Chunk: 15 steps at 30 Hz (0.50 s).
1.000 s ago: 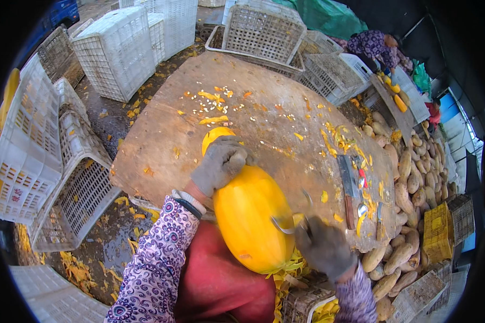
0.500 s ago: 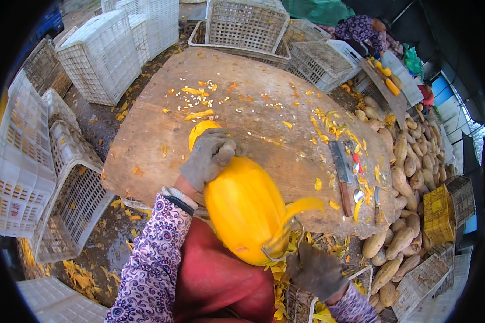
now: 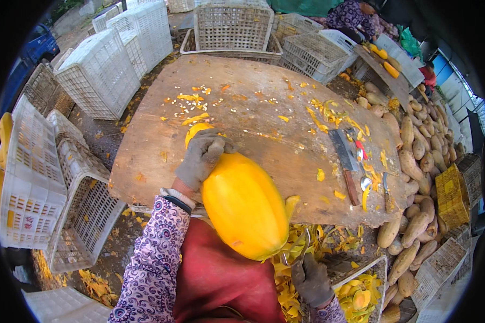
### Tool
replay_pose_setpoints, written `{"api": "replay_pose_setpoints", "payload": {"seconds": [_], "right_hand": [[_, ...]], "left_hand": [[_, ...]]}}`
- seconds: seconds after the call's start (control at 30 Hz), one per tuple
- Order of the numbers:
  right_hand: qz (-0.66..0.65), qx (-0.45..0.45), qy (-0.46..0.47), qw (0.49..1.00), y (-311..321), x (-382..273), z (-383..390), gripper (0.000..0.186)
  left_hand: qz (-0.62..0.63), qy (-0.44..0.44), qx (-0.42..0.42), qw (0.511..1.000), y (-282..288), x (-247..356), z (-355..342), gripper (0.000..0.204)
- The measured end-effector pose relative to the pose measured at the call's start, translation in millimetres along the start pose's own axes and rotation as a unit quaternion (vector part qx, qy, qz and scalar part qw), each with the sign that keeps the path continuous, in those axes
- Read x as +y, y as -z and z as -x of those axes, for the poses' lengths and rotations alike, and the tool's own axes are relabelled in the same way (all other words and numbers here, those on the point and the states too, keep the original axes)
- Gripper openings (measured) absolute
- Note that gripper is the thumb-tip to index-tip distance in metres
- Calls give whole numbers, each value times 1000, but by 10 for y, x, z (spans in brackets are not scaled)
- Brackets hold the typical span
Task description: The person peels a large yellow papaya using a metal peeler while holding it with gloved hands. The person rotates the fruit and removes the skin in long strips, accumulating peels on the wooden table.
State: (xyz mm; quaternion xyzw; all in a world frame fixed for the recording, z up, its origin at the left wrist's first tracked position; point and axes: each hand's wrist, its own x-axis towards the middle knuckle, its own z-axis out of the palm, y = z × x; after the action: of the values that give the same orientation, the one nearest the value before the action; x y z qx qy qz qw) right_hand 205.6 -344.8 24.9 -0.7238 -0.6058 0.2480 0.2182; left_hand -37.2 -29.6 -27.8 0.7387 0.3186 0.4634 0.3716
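My gloved left hand grips the far end of a big peeled yellow fruit that leans from the wooden board toward my lap. A strip of yellow peel hangs off its right side. Low at the right, below the board's edge, my gloved right hand holds a peeler with its metal end pointing up, a little apart from the fruit.
A cleaver and a small knife lie on the board's right part among peel scraps. Unpeeled brown fruits are piled at the right. White plastic crates stand left and behind. A crate of peelings sits below. Another person is far back.
My right hand has dropped from the fruit's side down below the board's edge, pulling a strip of peel off. The left hand keeps its grip on the fruit's far end.
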Motion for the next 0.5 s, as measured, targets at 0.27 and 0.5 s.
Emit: {"api": "replay_pose_setpoints", "payload": {"seconds": [0.27,0.5], "right_hand": [[157,60,181,969,207,-351,-871,28],[176,3,91,980,-91,-49,-70,26]], "left_hand": [[-18,-14,-28,999,50,-5,-3,54],[-21,-27,-32,999,54,56,-12,54]]}}
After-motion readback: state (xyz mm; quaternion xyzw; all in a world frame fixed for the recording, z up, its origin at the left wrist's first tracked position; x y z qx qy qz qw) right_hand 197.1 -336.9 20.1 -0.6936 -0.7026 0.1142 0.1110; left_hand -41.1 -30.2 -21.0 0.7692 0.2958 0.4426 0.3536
